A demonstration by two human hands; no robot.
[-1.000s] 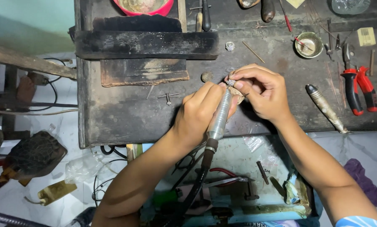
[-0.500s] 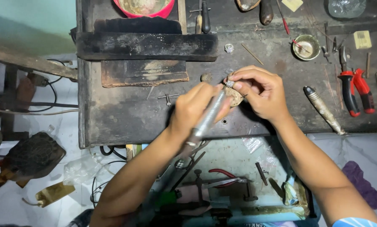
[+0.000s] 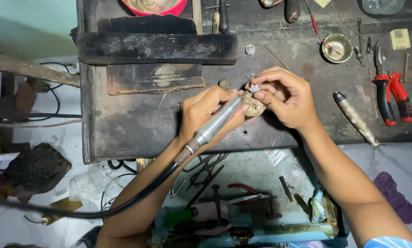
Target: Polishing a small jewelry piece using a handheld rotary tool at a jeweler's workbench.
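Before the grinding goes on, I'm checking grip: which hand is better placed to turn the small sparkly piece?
The right hand: its fingertips already pinch the sparkly piece, while the left hand is full with the metal handpiece.

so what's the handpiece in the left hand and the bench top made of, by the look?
Handpiece: looks like metal, silvery with a bright sheen and knurled bands; its hose seems black rubber or plastic, matte and bending. Bench top: probably wood, dark, stained and scuffed with chipped edges.
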